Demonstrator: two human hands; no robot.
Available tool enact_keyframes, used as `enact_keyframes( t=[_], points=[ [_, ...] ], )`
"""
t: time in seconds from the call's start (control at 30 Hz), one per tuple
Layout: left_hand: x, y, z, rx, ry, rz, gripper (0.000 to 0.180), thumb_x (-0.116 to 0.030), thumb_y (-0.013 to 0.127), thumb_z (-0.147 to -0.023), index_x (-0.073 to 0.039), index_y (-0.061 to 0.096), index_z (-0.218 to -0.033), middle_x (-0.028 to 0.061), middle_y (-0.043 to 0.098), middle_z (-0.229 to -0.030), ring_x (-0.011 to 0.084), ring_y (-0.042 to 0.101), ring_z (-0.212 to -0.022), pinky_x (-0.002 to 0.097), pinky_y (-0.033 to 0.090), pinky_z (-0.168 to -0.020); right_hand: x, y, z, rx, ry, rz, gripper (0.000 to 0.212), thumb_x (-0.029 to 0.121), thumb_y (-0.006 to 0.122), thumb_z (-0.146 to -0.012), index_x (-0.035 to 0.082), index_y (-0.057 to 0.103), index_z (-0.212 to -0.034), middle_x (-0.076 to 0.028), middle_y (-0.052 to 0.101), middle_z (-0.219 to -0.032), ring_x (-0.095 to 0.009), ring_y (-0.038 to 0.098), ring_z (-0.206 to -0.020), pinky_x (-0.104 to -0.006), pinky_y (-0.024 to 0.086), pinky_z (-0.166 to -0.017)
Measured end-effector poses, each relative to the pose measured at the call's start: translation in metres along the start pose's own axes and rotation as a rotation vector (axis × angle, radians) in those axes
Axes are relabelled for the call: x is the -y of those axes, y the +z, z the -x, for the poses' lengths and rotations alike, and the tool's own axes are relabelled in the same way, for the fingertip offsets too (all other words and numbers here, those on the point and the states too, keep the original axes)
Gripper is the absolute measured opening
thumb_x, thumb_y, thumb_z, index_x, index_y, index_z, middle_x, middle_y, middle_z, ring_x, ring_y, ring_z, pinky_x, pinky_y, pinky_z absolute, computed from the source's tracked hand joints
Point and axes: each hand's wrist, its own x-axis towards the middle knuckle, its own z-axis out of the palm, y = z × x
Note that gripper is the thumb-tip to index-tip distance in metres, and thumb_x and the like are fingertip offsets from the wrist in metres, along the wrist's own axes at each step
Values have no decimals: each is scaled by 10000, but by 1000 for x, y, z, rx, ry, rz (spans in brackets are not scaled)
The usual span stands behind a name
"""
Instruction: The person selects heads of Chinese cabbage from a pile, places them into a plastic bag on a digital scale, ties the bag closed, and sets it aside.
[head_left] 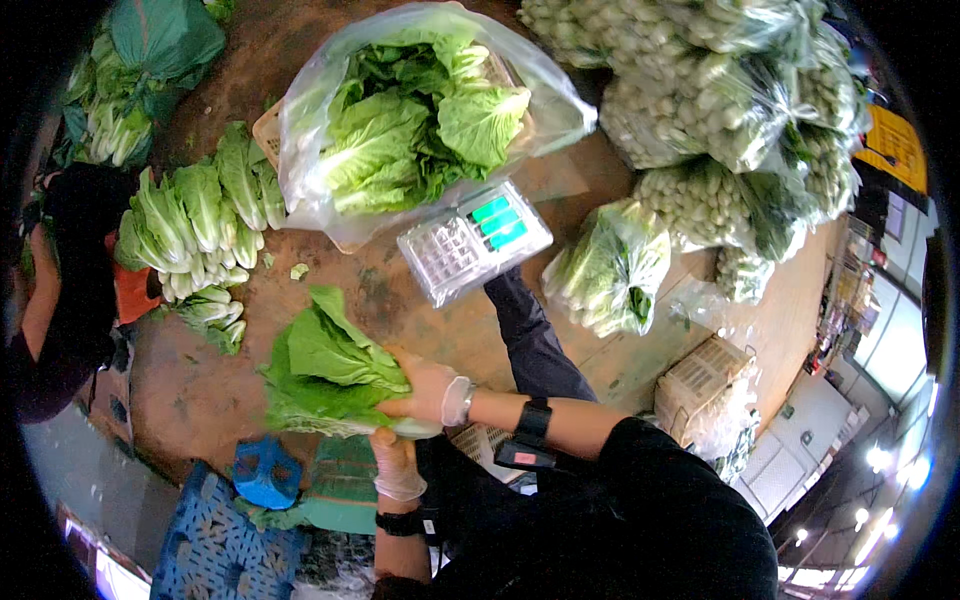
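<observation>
Left hand (396, 462) and right hand (430, 388) hold one vegetable (330, 365) (one scale (452, 255) beyond).

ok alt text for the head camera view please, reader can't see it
A person's left hand and right hand hold a leafy green vegetable over a brown floor. Beyond it sit a keypad unit with a lit display and a clear bag of leafy greens, with piled leafy heads at left and filled bags at right.

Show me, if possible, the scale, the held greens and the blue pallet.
Scale (474, 244), head view: middle of its face.
Held greens (335, 362), head view: a broad leaf.
Blue pallet (222, 535), head view: its perforated surface.
</observation>
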Motion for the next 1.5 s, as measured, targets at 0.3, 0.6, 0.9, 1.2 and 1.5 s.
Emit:
enact_keyframes(
  t=[0.3,0.6,0.9,1.2,1.5],
  points=[
    [47,193,-99,15,23,54,612,-352,672,-747,-90,414,-1235,56,471,-1217,221,473,-1078,415,409,-920,68,-241,-33,-58,-807,567,934,489,719,-586,2,338,-1285,-248,497,-1146,-404,524,-988,-436,420,-854],
    [112,334,-318,160,225,284,462,-322,625,-806,-113,460,-1183,33,488,-1170,202,479,-1032,404,423,-888,85,-383,-152,93,-631,1347,935,362,775,-528,118,334,-1316,-158,461,-1235,-341,478,-1104,-424,392,-908],
    [59,290,-254,85,-502,-94,549,-213,591,-839,9,354,-1282,265,343,-1310,352,316,-1248,460,318,-1014,-24,-357,-233,-304,-418,1453,817,382,668,-724,218,222,-1389,-118,358,-1358,-335,323,-1256,-563,225,-994],
    [-39,285,-363,181,888,-2257,961,-484,718,-597,-97,283,-1362,210,241,-1398,406,214,-1281,520,177,-1043,6,-395,-195,-572,-474,1270,891,467,694,-656,279,221,-1388,-123,369,-1351,-318,351,-1236,-584,244,-976],
    [-14,264,-382,315,990,-2109,910,-510,674,-656,-119,269,-1371,236,214,-1394,440,214,-1263,524,194,-1036,8,-421,-97,-186,-322,-728,354,296,544,-810,-54,556,-863,-70,543,-646,-163,512,-542,-287,473,-573]
  ],
)
